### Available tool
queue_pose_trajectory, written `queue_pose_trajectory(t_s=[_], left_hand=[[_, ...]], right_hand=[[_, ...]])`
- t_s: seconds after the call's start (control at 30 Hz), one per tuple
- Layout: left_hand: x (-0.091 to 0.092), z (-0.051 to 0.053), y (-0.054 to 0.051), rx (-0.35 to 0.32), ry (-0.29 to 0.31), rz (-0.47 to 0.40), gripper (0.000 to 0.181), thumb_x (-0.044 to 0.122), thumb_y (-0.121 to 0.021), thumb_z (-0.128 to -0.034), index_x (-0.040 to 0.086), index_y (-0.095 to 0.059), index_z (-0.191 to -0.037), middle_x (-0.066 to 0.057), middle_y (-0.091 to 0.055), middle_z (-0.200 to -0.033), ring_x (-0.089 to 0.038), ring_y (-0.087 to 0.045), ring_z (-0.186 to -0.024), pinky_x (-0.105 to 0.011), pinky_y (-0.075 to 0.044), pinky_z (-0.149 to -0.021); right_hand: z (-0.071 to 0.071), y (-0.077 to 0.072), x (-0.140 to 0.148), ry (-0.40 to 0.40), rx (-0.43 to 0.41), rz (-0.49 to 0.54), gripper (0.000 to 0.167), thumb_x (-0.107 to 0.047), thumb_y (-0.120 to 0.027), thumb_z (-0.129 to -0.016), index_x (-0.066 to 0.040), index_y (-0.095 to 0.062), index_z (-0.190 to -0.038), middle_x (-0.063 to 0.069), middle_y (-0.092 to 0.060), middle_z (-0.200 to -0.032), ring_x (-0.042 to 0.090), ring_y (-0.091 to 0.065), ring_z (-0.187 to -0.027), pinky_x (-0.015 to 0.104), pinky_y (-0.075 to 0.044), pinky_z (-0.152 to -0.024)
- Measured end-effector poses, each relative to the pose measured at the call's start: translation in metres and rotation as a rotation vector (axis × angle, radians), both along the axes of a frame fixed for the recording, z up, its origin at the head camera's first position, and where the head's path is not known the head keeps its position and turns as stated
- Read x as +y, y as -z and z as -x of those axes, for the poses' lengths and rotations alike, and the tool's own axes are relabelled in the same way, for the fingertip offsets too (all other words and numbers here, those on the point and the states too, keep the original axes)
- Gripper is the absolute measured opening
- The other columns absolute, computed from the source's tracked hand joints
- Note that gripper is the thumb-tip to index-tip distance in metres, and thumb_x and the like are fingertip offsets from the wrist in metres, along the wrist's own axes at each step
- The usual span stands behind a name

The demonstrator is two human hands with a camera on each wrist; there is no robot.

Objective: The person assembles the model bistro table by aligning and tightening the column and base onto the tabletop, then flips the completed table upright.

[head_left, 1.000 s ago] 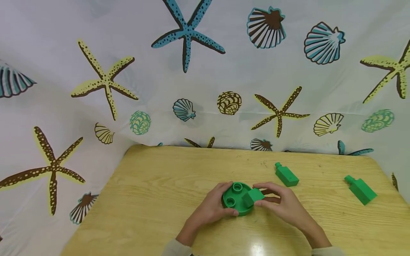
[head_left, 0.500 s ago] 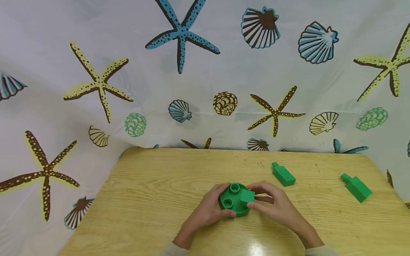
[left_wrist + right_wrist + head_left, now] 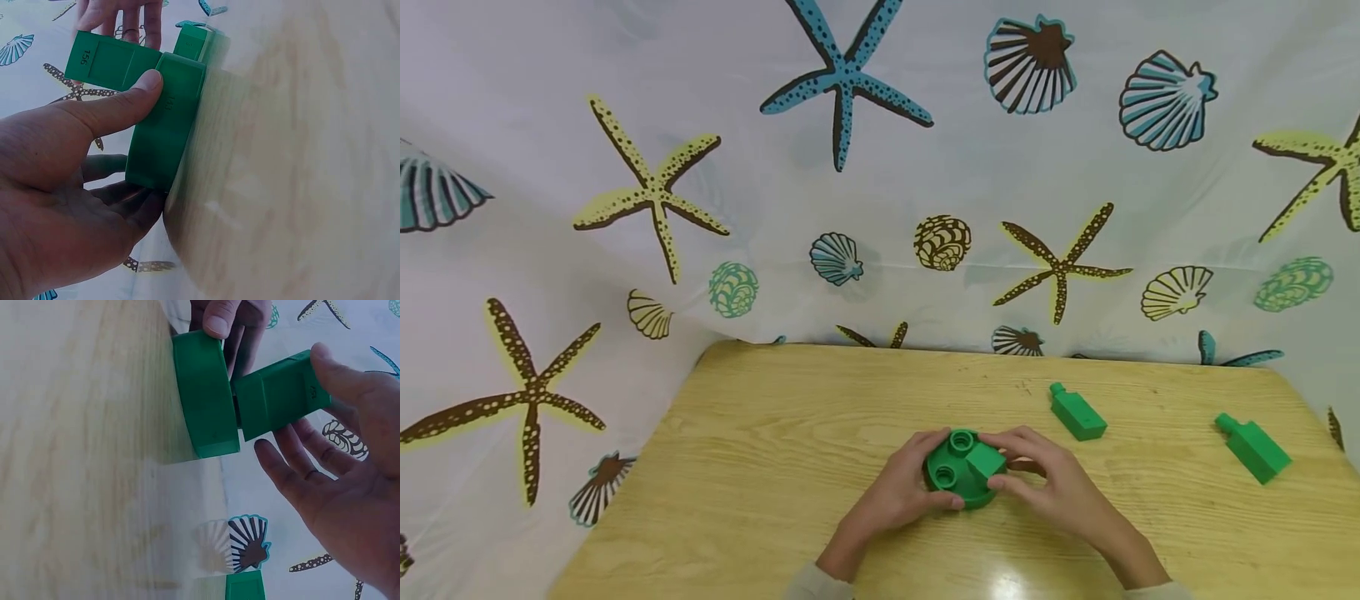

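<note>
A round green base [image 3: 964, 492] with raised ring sockets lies on the wooden table. My left hand [image 3: 898, 490] grips it from the left, thumb on its near rim. A green rectangular block [image 3: 987, 461] stands on the base's right part. My right hand [image 3: 1058, 479] holds this block between thumb and fingers. The left wrist view shows the number 156 on the block [image 3: 109, 59] and the thumb pressing the base [image 3: 162, 134]. In the right wrist view a thin dark gap shows between block [image 3: 281, 394] and base [image 3: 203, 394]; the joint inside is hidden.
Two green bottle-shaped blocks with narrow necks lie on the table [image 3: 760, 450]: one block [image 3: 1078, 417] beyond my right hand, another block [image 3: 1255, 450] farther right. A white cloth [image 3: 880, 200] printed with starfish and shells hangs behind and along the sides.
The held block has shifted left over the base, gone from leaning to more upright, and turned about its length. The left hand keeps its grip. The head view has shifted slightly.
</note>
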State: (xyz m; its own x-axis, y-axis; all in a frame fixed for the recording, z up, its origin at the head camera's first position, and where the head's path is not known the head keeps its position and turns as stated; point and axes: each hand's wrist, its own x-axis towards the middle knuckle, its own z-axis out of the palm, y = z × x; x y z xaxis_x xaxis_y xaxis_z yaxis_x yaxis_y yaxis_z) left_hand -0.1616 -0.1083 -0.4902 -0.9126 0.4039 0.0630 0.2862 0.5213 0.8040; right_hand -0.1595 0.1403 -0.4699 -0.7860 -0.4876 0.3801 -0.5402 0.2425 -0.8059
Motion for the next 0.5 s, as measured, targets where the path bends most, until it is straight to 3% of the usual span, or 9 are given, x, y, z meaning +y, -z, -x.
queue_pose_trajectory(t_s=[0.1,0.3,0.5], left_hand=[[0.0017,0.0010,0.0000,-0.007,0.003,-0.007,0.093,0.024,-0.090,-0.0824,-0.001,-0.039,-0.156,-0.017,-0.047,-0.150,-0.034,-0.046,-0.138,-0.053,-0.039,-0.112],[0.0019,0.0018,0.0015,-0.010,0.014,-0.005,0.092,0.024,-0.089,-0.0831,0.000,-0.038,-0.157,-0.017,-0.046,-0.151,-0.033,-0.047,-0.138,-0.052,-0.040,-0.113],[-0.0001,0.0003,0.0006,-0.009,0.012,-0.019,0.092,0.024,-0.089,-0.0836,0.000,-0.038,-0.157,-0.016,-0.047,-0.150,-0.033,-0.047,-0.138,-0.052,-0.040,-0.112]], right_hand=[[0.0007,0.0014,0.0017,0.016,0.021,0.005,0.042,-0.009,-0.074,-0.095,-0.011,-0.066,-0.136,0.001,-0.065,-0.121,0.019,-0.066,-0.102,0.037,-0.059,-0.088],[0.0007,0.0035,-0.0024,0.065,0.019,0.033,0.038,-0.009,-0.077,-0.093,-0.005,-0.067,-0.129,0.004,-0.068,-0.127,0.024,-0.065,-0.119,0.040,-0.057,-0.093],[0.0031,0.0051,-0.0079,0.132,-0.009,0.057,0.038,-0.011,-0.082,-0.089,-0.009,-0.068,-0.125,0.001,-0.070,-0.119,0.021,-0.069,-0.108,0.037,-0.058,-0.090]])
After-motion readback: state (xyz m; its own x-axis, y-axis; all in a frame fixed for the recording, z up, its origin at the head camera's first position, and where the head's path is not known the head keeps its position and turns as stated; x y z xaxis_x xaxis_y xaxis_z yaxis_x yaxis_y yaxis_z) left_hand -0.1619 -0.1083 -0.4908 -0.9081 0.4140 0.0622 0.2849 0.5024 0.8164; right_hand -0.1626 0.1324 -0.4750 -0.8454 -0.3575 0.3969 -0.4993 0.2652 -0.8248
